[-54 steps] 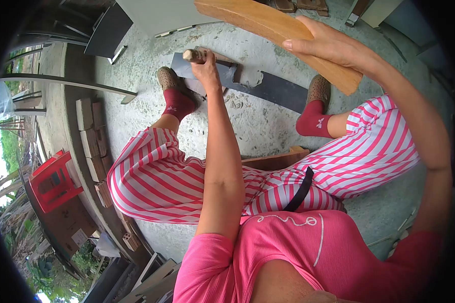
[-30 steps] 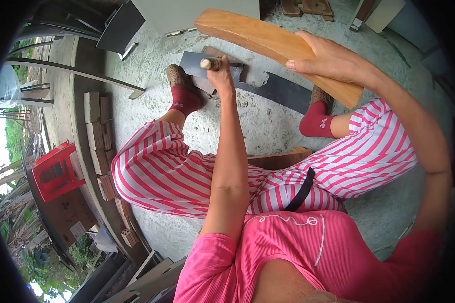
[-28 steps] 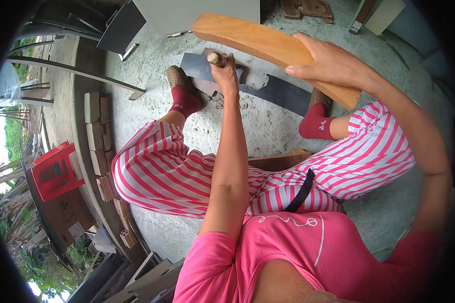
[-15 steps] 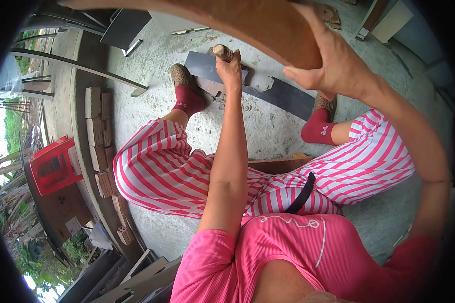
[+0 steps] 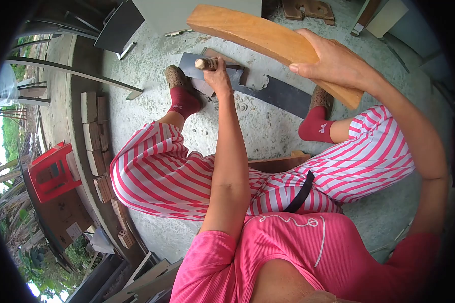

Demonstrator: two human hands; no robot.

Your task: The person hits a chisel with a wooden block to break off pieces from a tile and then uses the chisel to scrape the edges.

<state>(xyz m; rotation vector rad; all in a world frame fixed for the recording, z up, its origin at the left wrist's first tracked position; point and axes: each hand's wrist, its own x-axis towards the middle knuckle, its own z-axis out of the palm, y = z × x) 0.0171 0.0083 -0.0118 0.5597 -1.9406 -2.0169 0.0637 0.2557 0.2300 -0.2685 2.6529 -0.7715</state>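
Observation:
My left hand [image 5: 218,78] is closed around a thick wooden handle [image 5: 201,64], its pale end showing; a dark part beyond the fist is too unclear to name. My right hand [image 5: 333,60] grips a curved orange-brown wooden piece [image 5: 253,31] near its lower right end, thumb on the near side. The piece is raised above the floor and slants from upper left to lower right. Beneath the hands, a dark flat board [image 5: 285,96] lies between my feet, with a grey-blue piece [image 5: 192,64] by the left shoe.
Another wooden piece [image 5: 280,164] lies on the floor between my legs. Bricks [image 5: 92,136] line a ledge at the left, beside a red plastic stool [image 5: 50,171]. A metal bar [image 5: 86,76] reaches in from the left. A brown cut-out piece [image 5: 308,10] lies at the top.
The curved wooden piece has moved down and away from the camera, so more of it shows. My left hand and the handle have shifted slightly left and down.

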